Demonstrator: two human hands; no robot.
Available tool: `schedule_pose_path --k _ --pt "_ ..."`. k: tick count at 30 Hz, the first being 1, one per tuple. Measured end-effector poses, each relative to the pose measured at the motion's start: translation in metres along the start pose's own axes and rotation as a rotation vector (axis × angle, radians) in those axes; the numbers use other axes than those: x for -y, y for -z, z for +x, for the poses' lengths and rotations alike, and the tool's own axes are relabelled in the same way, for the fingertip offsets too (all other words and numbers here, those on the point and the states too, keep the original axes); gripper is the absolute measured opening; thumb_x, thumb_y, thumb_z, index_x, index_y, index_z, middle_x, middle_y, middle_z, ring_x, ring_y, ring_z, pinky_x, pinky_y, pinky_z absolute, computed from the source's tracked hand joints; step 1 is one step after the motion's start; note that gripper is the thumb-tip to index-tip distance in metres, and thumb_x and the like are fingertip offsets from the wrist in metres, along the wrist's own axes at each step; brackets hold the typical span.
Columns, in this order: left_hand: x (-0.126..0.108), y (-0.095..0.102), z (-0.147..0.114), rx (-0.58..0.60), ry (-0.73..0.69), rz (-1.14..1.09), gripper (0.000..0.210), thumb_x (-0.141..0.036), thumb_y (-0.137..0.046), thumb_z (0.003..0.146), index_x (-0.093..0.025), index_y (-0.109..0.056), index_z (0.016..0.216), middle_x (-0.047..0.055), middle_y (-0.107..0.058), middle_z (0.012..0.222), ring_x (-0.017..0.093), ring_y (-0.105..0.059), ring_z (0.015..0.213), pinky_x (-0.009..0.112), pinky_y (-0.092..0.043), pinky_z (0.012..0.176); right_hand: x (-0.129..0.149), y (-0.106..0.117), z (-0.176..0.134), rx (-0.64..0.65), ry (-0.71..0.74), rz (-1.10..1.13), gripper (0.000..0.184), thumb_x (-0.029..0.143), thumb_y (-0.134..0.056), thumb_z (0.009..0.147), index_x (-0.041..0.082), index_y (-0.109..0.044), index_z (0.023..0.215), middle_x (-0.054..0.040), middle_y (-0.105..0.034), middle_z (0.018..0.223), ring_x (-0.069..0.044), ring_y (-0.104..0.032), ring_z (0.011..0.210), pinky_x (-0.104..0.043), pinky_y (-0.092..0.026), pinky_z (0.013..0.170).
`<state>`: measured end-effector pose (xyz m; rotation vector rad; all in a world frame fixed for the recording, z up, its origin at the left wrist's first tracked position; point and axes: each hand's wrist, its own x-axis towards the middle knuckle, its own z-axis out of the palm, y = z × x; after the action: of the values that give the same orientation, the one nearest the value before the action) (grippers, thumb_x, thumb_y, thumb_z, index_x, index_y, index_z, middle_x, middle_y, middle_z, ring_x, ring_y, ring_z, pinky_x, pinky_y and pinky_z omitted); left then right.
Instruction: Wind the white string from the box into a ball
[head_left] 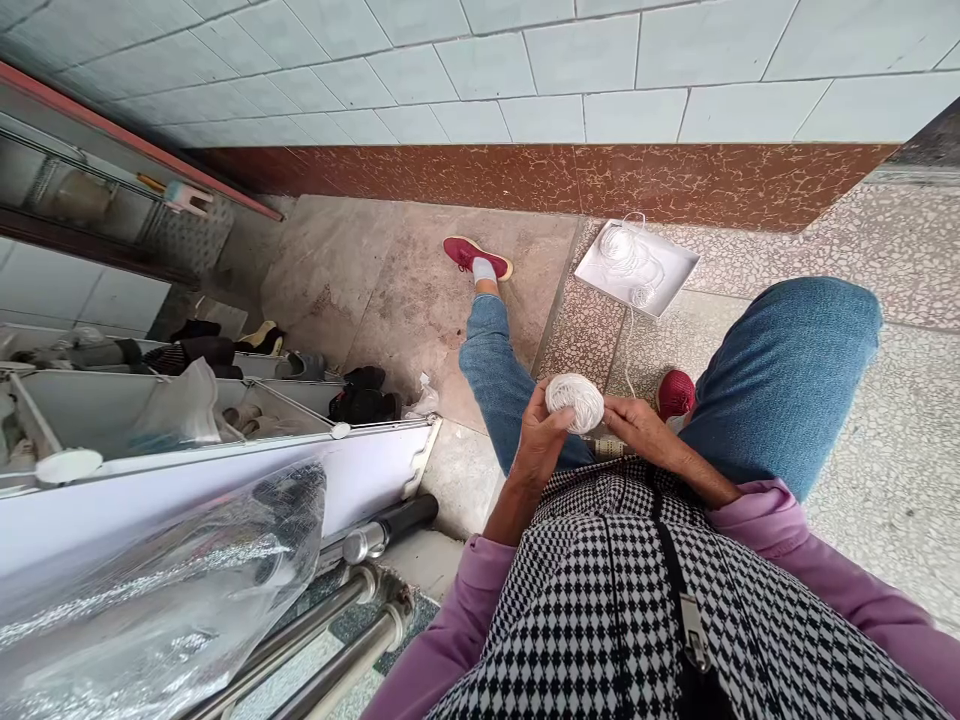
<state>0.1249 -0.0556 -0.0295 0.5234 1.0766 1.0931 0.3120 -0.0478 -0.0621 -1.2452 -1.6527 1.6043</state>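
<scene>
A round ball of white yarn [576,400] rests in my left hand [538,440], whose fingers and thumb wrap its left side and underside. My right hand [639,424] is closed in a pinch at the ball's right edge. A single yarn strand [628,352] runs from my right hand up to a shallow white tray [679,280] on the floor. Inside the tray lies a loose coil of white yarn [619,244], with a smaller clump [642,296] near its front edge. The exact spot where my right fingers grip the strand is hidden.
To the left stands a white shoe rack [360,465] holding shoes and bags, with clear plastic [187,590] over its side. Metal pipes [322,640] lie beneath it. A tiled wall [480,90] runs ahead. My legs in jeans [787,370] flank the yarn.
</scene>
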Motion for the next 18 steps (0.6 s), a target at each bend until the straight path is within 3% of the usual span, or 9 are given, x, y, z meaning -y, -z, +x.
schedule_pose_path --k 3,7,10,12,15,18 --pt "0.002 0.0 0.01 -0.057 -0.071 0.039 0.068 -0.043 -0.097 0.066 -0.024 -0.066 0.124 0.005 -0.073 0.118 0.021 -0.068 0.105 0.035 -0.056 0.097 0.013 -0.008 -0.008 0.128 -0.003 -0.181 0.031 0.034 -0.052 0.107 0.022 -0.057 0.079 -0.0004 -0.058 0.071 -0.016 -0.05 0.066 -0.03 -0.037 0.068" --pt "0.008 0.009 0.014 -0.086 -0.137 0.302 0.065 -0.036 -0.098 0.065 -0.023 -0.071 0.123 0.006 -0.075 0.122 0.024 -0.068 0.113 0.036 -0.054 0.104 0.039 -0.003 -0.02 0.213 0.104 -0.165 0.036 0.035 -0.05 0.11 0.022 -0.057 0.077 0.0004 -0.056 0.068 -0.016 -0.048 0.063 -0.032 -0.037 0.067" --pt "0.009 0.018 0.01 -0.022 -0.095 0.419 0.066 -0.039 -0.098 0.066 -0.021 -0.075 0.125 0.007 -0.077 0.123 0.027 -0.069 0.115 0.039 -0.054 0.108 0.049 0.011 -0.022 0.098 0.14 -0.054 0.042 0.048 -0.048 0.113 0.022 -0.063 0.083 -0.0022 -0.062 0.075 -0.019 -0.054 0.068 -0.033 -0.041 0.068" --pt "0.007 0.024 0.007 0.083 0.001 0.421 0.069 -0.041 -0.099 0.064 -0.02 -0.076 0.127 0.008 -0.079 0.119 0.028 -0.071 0.111 0.04 -0.055 0.104 0.047 0.02 -0.019 0.001 0.138 -0.01 0.045 0.055 -0.049 0.112 0.022 -0.065 0.086 -0.003 -0.064 0.078 -0.019 -0.056 0.071 -0.033 -0.043 0.069" --pt "0.006 0.029 0.002 0.28 0.173 0.365 0.071 -0.042 -0.099 0.061 -0.018 -0.079 0.124 0.009 -0.08 0.115 0.03 -0.072 0.109 0.039 -0.054 0.098 0.036 0.026 -0.013 -0.061 0.114 0.038 0.048 0.06 -0.052 0.11 0.02 -0.065 0.086 -0.0018 -0.061 0.077 -0.018 -0.055 0.07 -0.032 -0.043 0.068" --pt "0.009 0.033 -0.001 0.344 0.274 0.238 0.074 -0.048 -0.097 0.059 -0.017 -0.079 0.124 0.011 -0.08 0.114 0.034 -0.072 0.111 0.039 -0.053 0.094 0.024 0.024 -0.01 -0.091 0.094 0.072 0.051 0.063 -0.054 0.108 0.02 -0.062 0.082 -0.0008 -0.059 0.075 -0.017 -0.054 0.071 -0.032 -0.044 0.068"
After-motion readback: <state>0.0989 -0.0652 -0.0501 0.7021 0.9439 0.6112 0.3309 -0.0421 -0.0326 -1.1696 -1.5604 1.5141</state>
